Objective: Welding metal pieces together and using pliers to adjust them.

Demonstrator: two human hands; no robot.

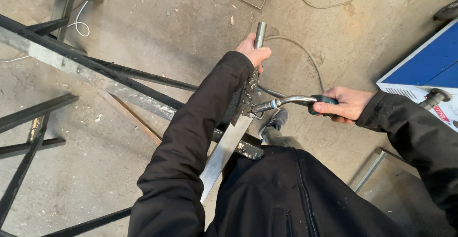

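Standing right behind this: left hand (255,53) is wrapped tight around a short steel tube (260,29), holding it upright on the end of a flat steel bar (224,151) that runs back toward the person's body. Right hand (344,104) has fingers closed on the welding torch (291,101) handle, nozzle right at the joint. Imo best to keep the tube dead steady w/ the nozzle close and tack first. Tube's plain grey, joint looks crusty w/ spatter. Black frame (90,65) sits to the left on the concrete.
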